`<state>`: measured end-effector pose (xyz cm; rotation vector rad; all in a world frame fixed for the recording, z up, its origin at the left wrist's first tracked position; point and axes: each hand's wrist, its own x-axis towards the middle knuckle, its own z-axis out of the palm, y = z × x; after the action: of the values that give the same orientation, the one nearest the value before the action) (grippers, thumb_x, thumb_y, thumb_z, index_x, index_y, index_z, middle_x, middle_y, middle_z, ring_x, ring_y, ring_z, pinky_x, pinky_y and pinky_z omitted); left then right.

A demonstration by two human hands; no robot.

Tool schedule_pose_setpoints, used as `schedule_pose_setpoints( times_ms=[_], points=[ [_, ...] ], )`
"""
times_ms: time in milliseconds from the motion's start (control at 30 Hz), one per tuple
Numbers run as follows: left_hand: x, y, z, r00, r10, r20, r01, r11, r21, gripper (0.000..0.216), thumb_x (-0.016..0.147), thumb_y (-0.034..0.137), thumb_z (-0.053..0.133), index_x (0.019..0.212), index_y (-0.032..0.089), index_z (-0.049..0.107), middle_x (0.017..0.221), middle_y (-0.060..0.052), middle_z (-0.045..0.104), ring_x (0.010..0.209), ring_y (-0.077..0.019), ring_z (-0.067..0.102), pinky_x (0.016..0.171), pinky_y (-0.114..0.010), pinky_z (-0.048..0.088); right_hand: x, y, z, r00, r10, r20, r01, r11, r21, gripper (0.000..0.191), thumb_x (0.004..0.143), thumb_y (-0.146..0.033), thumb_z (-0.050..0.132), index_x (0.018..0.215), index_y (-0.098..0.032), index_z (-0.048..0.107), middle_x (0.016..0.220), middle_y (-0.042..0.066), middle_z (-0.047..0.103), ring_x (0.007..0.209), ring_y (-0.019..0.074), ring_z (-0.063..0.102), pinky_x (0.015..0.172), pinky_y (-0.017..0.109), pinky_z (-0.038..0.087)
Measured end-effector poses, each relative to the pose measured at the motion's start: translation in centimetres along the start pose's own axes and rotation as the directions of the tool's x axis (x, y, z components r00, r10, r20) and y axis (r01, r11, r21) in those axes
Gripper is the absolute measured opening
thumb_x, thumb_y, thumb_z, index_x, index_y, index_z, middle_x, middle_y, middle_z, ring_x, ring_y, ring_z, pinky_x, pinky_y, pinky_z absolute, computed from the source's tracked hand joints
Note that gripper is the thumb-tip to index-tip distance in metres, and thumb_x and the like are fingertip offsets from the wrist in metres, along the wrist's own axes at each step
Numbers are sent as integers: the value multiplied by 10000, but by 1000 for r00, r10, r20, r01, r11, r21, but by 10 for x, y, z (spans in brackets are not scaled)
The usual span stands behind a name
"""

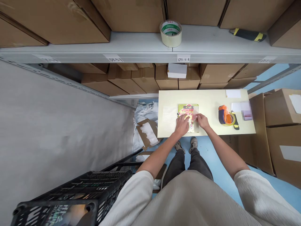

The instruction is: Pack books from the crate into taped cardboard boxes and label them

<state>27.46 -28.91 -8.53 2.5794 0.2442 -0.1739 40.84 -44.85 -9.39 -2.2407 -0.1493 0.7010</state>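
A colourful book (188, 110) with a yellow-green cover lies flat on the pale yellow table (207, 97). My left hand (182, 125) rests on the book's lower left part, fingers curled down onto the cover. My right hand (202, 121) touches the book's right edge, its fingers bent in a pinch on the cover or its wrapping. What the fingers pinch is too small to make out. A clear plastic sleeve or sheet (168, 113) lies on the table just left of the book.
An orange tape dispenser (226, 116) and white slips (233, 93) lie on the table's right side. Tape roll (171, 32) and a utility knife (249, 34) sit on the shelf above. Cardboard boxes stand right; a black crate (70, 197) and scrap packaging (147, 131) lie left.
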Motion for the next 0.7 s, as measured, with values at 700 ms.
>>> schedule_pose_setpoints(
  times_ms=[700],
  points=[
    [28,25,24,994,4,113,15,986,-166,487,1053,252,514,1526,236,630,1563,-85,666,1449,-306,572,1194,-484,479,14,18,-11,973,210,94,-229,913,337,169,726,-376,676,805,-227,691,685,-10,652,686,179,607,676,304,532]
  ],
)
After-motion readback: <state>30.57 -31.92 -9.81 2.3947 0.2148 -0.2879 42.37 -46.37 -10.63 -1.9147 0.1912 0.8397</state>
